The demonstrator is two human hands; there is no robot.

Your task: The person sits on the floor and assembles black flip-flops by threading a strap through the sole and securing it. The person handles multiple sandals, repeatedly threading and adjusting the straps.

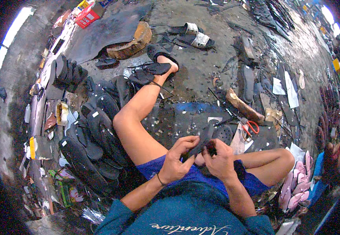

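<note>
Left hand (174, 161) pinches dark sole piece (202, 141) over lap, fingers closed on its lower edge. Right hand (218, 158) grips same piece plus small dark bit; best keep piece steady, thumbs close. Black soles (93, 129) stacked left on floor; red-handled scissors (250, 127) right, clear of hands.

Thin black sole piece (203, 139), flat and elongated (rubber or leather, hard to tell), tilted up and away over the lap. Pinched at its near end between left hand (176, 159) and right hand (219, 159). Far end free, above the dark floor mat.
</note>
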